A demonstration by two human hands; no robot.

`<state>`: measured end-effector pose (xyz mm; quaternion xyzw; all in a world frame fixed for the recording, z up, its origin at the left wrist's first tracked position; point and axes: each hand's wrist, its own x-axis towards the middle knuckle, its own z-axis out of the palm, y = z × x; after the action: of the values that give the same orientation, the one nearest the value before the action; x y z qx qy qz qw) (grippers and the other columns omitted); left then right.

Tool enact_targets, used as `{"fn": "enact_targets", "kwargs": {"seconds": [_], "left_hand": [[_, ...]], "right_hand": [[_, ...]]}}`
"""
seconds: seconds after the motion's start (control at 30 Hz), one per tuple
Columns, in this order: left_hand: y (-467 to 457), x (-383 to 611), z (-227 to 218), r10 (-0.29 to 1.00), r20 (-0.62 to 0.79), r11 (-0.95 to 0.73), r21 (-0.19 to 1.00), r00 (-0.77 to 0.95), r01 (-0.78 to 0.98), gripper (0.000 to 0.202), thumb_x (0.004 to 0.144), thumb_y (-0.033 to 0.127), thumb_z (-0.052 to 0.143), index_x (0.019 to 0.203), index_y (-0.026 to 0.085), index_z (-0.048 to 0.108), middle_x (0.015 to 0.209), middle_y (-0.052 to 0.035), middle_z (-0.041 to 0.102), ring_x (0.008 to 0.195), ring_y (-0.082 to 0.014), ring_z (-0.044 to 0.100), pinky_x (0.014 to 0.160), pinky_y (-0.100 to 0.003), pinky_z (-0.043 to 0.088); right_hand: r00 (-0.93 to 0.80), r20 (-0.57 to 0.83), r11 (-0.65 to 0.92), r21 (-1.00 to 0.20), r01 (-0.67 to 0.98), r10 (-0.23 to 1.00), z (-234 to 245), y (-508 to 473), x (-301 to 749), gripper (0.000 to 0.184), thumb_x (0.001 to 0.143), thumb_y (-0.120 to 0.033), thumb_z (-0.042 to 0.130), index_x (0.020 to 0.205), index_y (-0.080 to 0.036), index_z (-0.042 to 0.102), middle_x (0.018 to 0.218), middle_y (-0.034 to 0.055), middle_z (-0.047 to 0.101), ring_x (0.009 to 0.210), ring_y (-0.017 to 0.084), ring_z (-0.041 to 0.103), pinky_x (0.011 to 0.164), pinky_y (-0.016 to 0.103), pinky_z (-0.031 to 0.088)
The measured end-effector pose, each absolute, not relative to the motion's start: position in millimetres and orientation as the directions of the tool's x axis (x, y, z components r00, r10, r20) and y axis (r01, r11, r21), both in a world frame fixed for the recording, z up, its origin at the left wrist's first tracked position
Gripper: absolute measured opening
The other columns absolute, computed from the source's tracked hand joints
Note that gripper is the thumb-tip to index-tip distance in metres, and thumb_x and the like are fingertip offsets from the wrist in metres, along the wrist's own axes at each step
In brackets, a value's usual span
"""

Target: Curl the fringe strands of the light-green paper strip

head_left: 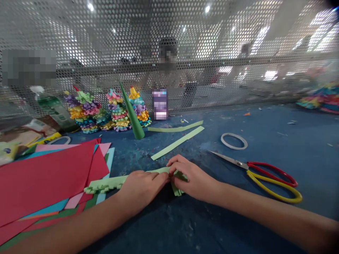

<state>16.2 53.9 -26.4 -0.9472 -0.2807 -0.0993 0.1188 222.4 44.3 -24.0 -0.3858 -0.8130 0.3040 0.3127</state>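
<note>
A light green paper strip [107, 183] with a curled fringe along its lower edge lies across the blue table. My left hand [141, 185] presses down on its middle, fingers bent over it. At its right end my right hand [185, 176] pinches the paper, where uncurled fringe hangs below the fingers. The fingertips of both hands almost meet, and they hide part of the strip. Two plain light green strips [177, 143] lie just beyond the hands. Behind them stands a dark green paper cone [133, 118].
Scissors [242, 164] with red and yellow handles and a roll of tape [234, 141] lie at right. Coloured paper sheets [50, 173] are stacked at left. Several fringed paper trees [119, 113], a bottle [54, 109] and a phone [160, 104] stand before a perforated metal screen [106, 42].
</note>
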Motion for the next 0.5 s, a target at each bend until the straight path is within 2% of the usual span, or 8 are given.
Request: {"fn": "enact_targets", "kwargs": {"seconds": [0.1, 0.2, 0.3, 0.5], "left_hand": [[54.2, 18.1, -26.5, 0.517, 0.28, -0.802, -0.17, 0.809, 0.572, 0.018, 0.096, 0.028, 0.035, 0.096, 0.02, 0.051, 0.065, 0.0026, 0.064, 0.051, -0.0139, 0.06, 0.043, -0.024, 0.033], [53.5, 19.2, -24.0, 0.53, 0.27, -0.79, -0.188, 0.804, 0.584, 0.016, 0.095, 0.023, 0.034, 0.098, 0.019, 0.05, 0.063, 0.0022, 0.062, 0.048, -0.014, 0.059, 0.041, -0.023, 0.032], [53.2, 19.1, -21.8, 0.516, 0.232, -0.803, -0.203, 0.824, 0.56, 0.013, 0.093, 0.018, 0.036, 0.096, 0.019, 0.049, 0.063, 0.002, 0.061, 0.05, -0.0147, 0.059, 0.041, -0.024, 0.033], [54.9, 18.1, -23.3, 0.529, 0.219, -0.802, -0.189, 0.82, 0.567, 0.012, 0.091, 0.017, 0.041, 0.099, 0.021, 0.049, 0.068, 0.0028, 0.062, 0.053, -0.0157, 0.06, 0.043, -0.024, 0.035]], "right_hand": [[-0.489, 0.267, 0.5, -0.745, 0.442, 0.83, -24.2, 44.4, 221.4, 0.018, 0.072, -0.003, 0.052, 0.08, -0.018, 0.055, 0.105, 0.005, 0.051, 0.101, 0.016, 0.052, 0.09, 0.031, 0.044], [-0.479, 0.262, 0.484, -0.762, 0.429, 0.838, -24.0, 44.9, 220.9, 0.016, 0.072, -0.003, 0.053, 0.076, -0.018, 0.054, 0.103, 0.0047, 0.052, 0.099, 0.016, 0.053, 0.09, 0.032, 0.045], [-0.478, 0.27, 0.484, -0.774, 0.408, 0.836, -23.9, 45.4, 220.9, 0.015, 0.073, -0.004, 0.054, 0.074, -0.018, 0.052, 0.102, 0.0044, 0.053, 0.097, 0.016, 0.053, 0.088, 0.032, 0.046], [-0.451, 0.294, 0.483, -0.783, 0.392, 0.843, -23.6, 45.2, 220.3, 0.015, 0.075, -0.003, 0.053, 0.075, -0.018, 0.052, 0.098, 0.0038, 0.054, 0.094, 0.014, 0.055, 0.085, 0.031, 0.046]]}}
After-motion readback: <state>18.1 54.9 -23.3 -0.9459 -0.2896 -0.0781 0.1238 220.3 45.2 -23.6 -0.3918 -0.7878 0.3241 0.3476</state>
